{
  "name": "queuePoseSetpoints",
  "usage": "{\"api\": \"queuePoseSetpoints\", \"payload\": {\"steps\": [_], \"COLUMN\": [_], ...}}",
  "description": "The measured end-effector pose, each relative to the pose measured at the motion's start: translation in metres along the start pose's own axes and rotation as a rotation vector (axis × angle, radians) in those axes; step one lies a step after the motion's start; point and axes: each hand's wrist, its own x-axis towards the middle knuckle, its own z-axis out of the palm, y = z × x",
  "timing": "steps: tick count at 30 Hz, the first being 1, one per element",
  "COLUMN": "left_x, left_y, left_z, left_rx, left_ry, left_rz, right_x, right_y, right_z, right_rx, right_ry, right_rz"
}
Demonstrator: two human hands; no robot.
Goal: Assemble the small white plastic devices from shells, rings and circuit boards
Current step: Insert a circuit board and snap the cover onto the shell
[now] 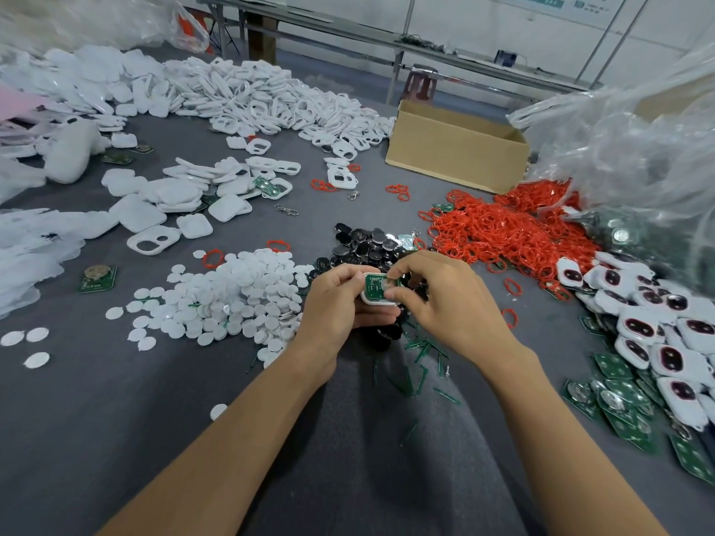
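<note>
Left hand (340,299) curled under white shell (377,301), gripping it above grey table (116,400). Right hand (437,299) pinches green circuit board (374,287) sitting in shell. White discs (240,299) heaped just left of hands, black parts (363,241) behind, red rings (503,230) piled right, cardboard box (456,152) beyond. Finished devices (657,334) far right.

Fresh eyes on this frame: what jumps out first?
The heap of red rings right of centre grabs the eye first. Dead centre, the left hand and right hand grip a white shell with a green circuit board in it. A pile of white discs sits just left of them.
</note>
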Motion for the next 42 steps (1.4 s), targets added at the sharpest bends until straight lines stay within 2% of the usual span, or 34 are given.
{"api": "queuePoseSetpoints", "payload": {"steps": [13, 42], "left_x": [-0.0001, 0.0007], "left_y": [0.0004, -0.0001], "left_z": [-0.0007, -0.0001], "left_rx": [-0.009, 0.007], "left_ry": [-0.015, -0.029], "left_rz": [0.013, 0.028], "right_x": [-0.0009, -0.0007], "right_y": [-0.002, -0.0022], "right_z": [-0.0011, 0.0016], "right_rx": [0.001, -0.024], "right_ry": [0.057, 0.031], "right_rz": [-0.04, -0.024]}}
